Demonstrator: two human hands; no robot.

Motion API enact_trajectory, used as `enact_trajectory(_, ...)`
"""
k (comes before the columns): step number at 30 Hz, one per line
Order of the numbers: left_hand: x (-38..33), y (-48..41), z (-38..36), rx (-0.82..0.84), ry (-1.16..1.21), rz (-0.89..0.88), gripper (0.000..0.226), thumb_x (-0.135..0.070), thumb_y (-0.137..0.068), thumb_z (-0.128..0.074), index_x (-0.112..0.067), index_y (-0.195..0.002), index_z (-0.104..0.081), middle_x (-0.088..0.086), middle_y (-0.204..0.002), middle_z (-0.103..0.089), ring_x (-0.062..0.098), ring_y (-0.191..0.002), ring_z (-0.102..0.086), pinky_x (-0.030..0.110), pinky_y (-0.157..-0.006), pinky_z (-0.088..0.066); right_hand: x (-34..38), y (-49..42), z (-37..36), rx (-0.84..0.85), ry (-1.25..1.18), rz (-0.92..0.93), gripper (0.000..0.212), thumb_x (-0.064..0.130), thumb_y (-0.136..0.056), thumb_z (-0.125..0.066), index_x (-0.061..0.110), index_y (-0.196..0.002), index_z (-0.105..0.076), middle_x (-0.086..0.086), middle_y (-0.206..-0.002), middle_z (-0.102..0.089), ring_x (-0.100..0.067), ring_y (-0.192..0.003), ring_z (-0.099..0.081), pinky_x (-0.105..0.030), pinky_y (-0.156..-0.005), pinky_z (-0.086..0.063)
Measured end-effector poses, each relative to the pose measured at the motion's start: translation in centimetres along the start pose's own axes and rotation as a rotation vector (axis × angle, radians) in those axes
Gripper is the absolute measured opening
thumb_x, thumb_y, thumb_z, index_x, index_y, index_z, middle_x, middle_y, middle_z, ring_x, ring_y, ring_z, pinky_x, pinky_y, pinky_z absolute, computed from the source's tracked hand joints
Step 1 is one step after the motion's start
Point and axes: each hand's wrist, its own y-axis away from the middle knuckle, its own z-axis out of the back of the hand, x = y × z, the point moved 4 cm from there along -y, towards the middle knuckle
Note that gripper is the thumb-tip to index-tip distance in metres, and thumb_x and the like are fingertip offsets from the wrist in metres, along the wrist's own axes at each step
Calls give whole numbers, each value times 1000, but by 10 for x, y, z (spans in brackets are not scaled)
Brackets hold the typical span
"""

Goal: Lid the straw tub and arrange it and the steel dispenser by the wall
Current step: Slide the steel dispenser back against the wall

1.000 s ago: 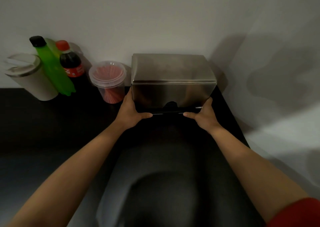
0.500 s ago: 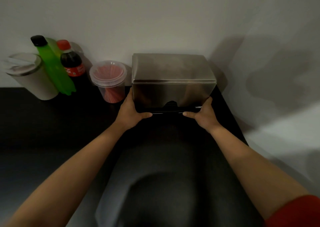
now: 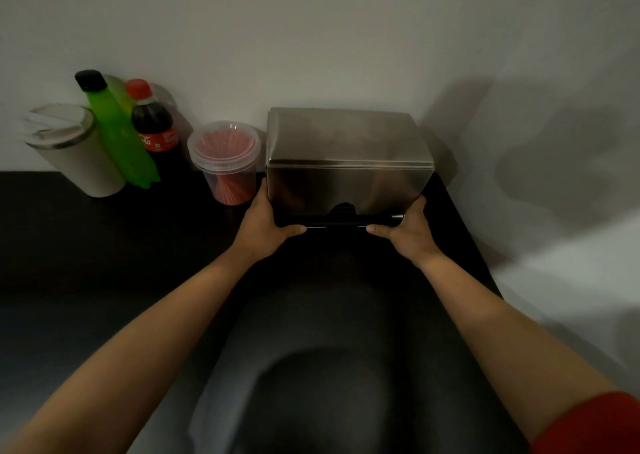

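The steel dispenser (image 3: 348, 163), a brushed metal box, stands on the black counter (image 3: 104, 246) with its back to the white wall. My left hand (image 3: 265, 227) grips its lower left corner, thumb under the front edge. At the lower right corner my right hand (image 3: 407, 234) holds it the same way. Just left of the dispenser sits the straw tub (image 3: 225, 163), a clear round tub of red straws with its clear lid on, close to my left hand.
Against the wall at the left stand a cola bottle (image 3: 154, 128), a green bottle (image 3: 117, 131) and a white lidded cup (image 3: 74, 152). The counter ends just right of the dispenser, beside a white side wall (image 3: 554, 176).
Hardly anything differs. Both hands stay on the dispenser's lower corners and the dispenser stays by the wall; the view has shifted very slightly.
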Motion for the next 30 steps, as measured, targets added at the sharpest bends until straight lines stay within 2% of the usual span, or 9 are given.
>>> enact_trajectory(3, 0, 0, 0, -6, -10, 0, 96, -13, -67, -83, -6, -144, -25, 8, -142, -44, 21, -131, -42, 18, -100, -30, 1, -2, 1, 0, 6, -3, 98, 6, -68, -80, 6, -141, -15, -8, -143, -38, -5, -112, -34, -14, -92, -29)
enact_trajectory(7, -2, 0, 0, -13, -18, -10, 95, -12, -67, -84, -6, -143, -27, 8, -141, -45, 21, -130, -42, 10, -96, -27, 0, -3, 2, -15, 13, 7, 97, 5, -67, -81, 5, -139, -17, -9, -141, -40, -5, -112, -35, -6, -85, -28)
enact_trajectory(12, 0, 1, 1, -18, -32, -23, 94, -12, -66, -84, -5, -142, -28, 8, -140, -47, 22, -129, -44, 15, -98, -30, -1, -3, 1, -11, 3, -1, 97, 6, -67, -81, 6, -140, -17, -8, -142, -40, -5, -115, -34, -13, -94, -28)
enact_trajectory(15, 0, 1, 2, -11, -39, -19, 95, -13, -66, -84, -7, -143, -27, 7, -140, -46, 22, -129, -44, 23, -102, -34, -1, -3, 0, -25, 0, 13, 96, 4, -65, -81, 4, -138, -18, -9, -140, -41, -5, -114, -35, -8, -90, -28)
enact_trajectory(17, 0, 0, 2, -15, -49, -26, 96, -14, -66, -84, -6, -143, -27, 8, -141, -46, 23, -129, -44, 24, -102, -34, -2, -3, 1, -27, -5, 9, 99, 5, -65, -82, 6, -140, -17, -7, -140, -41, -6, -117, -36, -11, -93, -28)
enact_trajectory(21, 1, 0, 2, -14, -57, -24, 98, -15, -66, -84, -5, -144, -26, 9, -143, -44, 24, -130, -43, 30, -105, -35, -3, -4, 1, -30, -5, 12, 102, 7, -64, -83, 8, -141, -15, -7, -141, -40, -16, -129, -38, -19, -99, -28)
enact_trajectory(30, 1, 0, 1, -3, -63, 6, 101, -15, -67, -84, -4, -146, -22, 10, -144, -43, 26, -132, -42, 33, -107, -35, -3, -5, 1, -44, -29, 23, 104, 5, -62, -83, 8, -141, -16, -7, -140, -41, -12, -124, -40, -18, -98, -29)
